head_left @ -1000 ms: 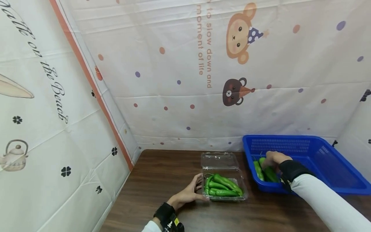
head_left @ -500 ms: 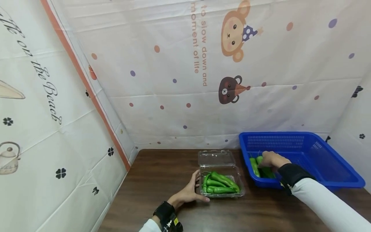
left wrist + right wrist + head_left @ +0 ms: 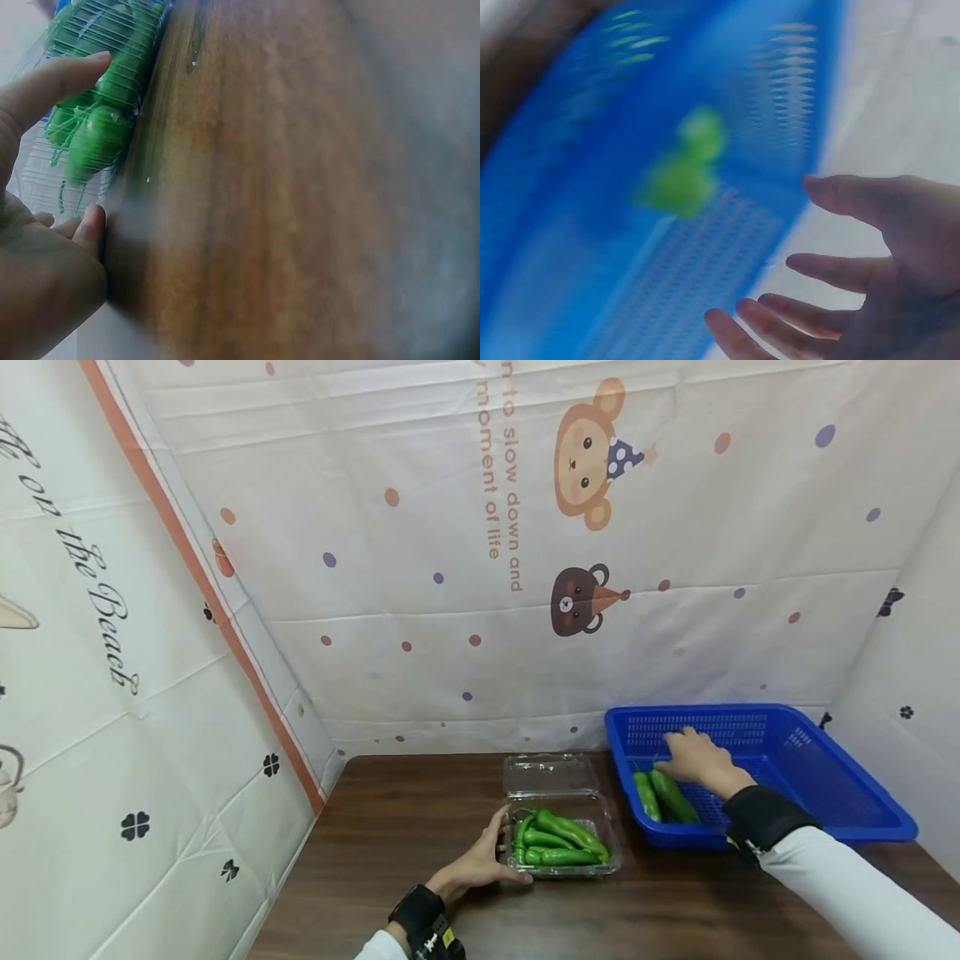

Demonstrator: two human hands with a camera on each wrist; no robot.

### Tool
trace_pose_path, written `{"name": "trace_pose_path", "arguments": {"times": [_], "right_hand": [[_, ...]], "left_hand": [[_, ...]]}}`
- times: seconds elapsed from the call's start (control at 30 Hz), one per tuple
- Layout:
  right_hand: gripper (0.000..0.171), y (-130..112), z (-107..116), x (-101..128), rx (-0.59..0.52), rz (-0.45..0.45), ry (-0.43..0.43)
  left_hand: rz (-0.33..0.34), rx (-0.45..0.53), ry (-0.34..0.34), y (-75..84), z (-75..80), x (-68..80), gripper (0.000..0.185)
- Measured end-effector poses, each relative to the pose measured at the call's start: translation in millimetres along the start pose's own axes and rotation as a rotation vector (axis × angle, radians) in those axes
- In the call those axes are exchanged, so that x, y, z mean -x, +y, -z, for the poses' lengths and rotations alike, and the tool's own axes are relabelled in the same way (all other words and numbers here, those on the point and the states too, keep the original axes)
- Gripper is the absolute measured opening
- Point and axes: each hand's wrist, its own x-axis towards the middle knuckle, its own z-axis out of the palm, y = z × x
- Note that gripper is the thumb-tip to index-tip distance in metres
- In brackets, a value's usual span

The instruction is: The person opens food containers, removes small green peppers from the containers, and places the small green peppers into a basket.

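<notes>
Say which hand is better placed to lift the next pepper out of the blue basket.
Probably the right hand: it is open above the peppers in the blue basket, while the left hand rests against the clear clamshell box.

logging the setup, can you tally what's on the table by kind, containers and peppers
Clear plastic clamshell box: 1
Blue basket: 1
Green peppers in the box: about 5, they overlap
Green peppers in the basket: 2
Total: about 9 things

Head high, wrist views close
</notes>
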Motion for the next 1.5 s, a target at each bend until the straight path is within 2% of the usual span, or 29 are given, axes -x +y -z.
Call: {"name": "trace_pose_path", "arguments": {"times": [0.1,0.27,0.43,0.57,0.73,0.97,1.13,1.3,1.4,1.5], "right_hand": [[0.059,-23,13,0,0.008,0.063,0.091],[0.05,-60,29,-3,-0.024,0.166,0.116],[0.046,-86,26,-4,-0.009,0.208,0.155],[0.043,-100,15,-4,0.014,0.223,0.161],[0.044,-118,-2,-7,-0.034,0.266,0.077],[0.038,-139,-33,-14,-0.093,0.304,-0.053],[0.037,-137,-72,-16,-0.148,0.281,-0.108],[0.039,-127,-105,-13,-0.236,0.24,-0.072],[0.041,-123,-117,-9,-0.302,0.217,-0.073],[0.043,-122,-119,-8,-0.354,0.216,-0.073]], "left_hand": [[0.005,0.009,-0.001,-2.3,4.2,2.8,0.119],[0.007,0.017,-0.007,-3.7,10.1,5.3,0.118],[0.024,0.04,-0.011,-3.0,7.7,4.6,0.117],[0.013,0.045,-0.029,-2.5,0.6,0.2,0.116],[0.03,0.049,-0.036,-3.5,-3.3,-0.2,0.116],[0.033,0.038,-0.016,-1.7,3.2,2.9,0.117],[0.016,0.018,0.003,2.7,9.8,-0.3,0.117],[0.037,0.052,-0.019,-0.7,8.6,0.4,0.114],[0.055,0.073,-0.036,-3.9,6.2,2.2,0.114],[0.047,0.069,-0.034,-3.5,7.1,1.6,0.113]]}}
